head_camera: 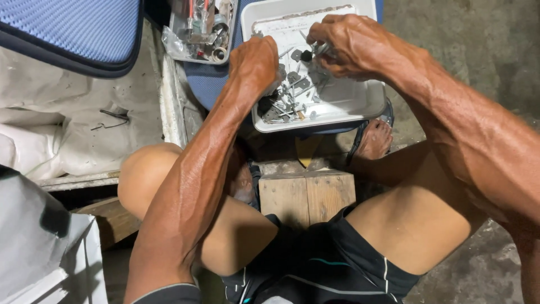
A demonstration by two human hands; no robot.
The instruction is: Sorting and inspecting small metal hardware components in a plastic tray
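Looking down from the head camera, I see both of my hands working inside a white plastic tray (360, 104) that sits at the far side of the scene, beyond my knees. Heaped in the tray is a pile of screws and small metal parts (292, 95), mostly toward its left and near corner.

My left hand (256, 62) is curled into a loose fist at the tray's left edge, knuckles up, fingers dipped into the pile. I cannot tell whether it has hold of anything, because the fingertips are hidden under the hand.

My right hand (349, 45) hovers over the far middle of the tray, fingers drawn together in a pinch around a small metal piece (322, 49); a dark round part shows just left of it. The 2 hands are near each other but apart.

Left of the white tray, at the far edge, stands a clear plastic container (199, 31) holding more metal hardware. A blue padded cushion (67, 31) fills the far left corner, and a bent wire clip (114, 117) lies on pale sheeting below it. Near me, a wooden block (306, 194) sits between my legs, and a sandalled foot (374, 138) rests just right of the tray's near corner.
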